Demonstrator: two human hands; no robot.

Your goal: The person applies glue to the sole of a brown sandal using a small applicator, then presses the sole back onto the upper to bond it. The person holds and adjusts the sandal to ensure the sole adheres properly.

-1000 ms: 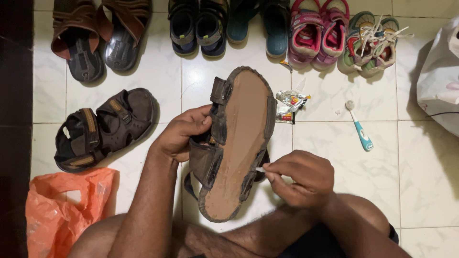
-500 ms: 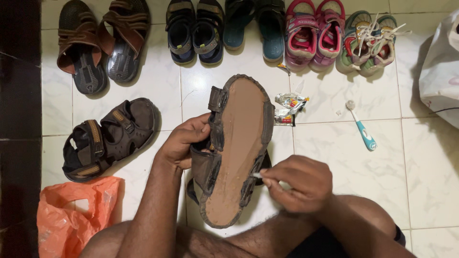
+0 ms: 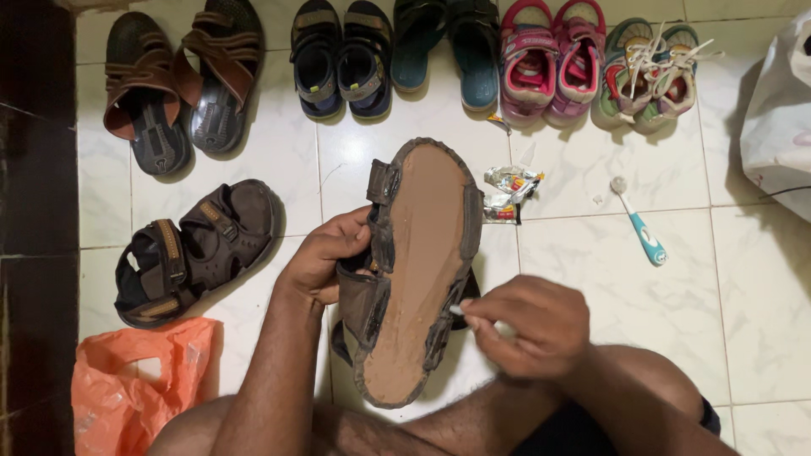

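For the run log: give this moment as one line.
left hand: holds brown sandal sole-up | right hand: small white thing at sandal edge

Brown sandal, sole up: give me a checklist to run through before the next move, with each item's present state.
1. Left hand grips the brown sandal by its straps: ok.
2. Sole faces up, unobstructed: ok.
3. Right hand pinches a small white thing at the sole's edge: ok.
4. What the white thing is: cannot tell.
5. Crumpled tube within reach on the floor: ok.
6. Toothbrush lies apart from both hands: ok.
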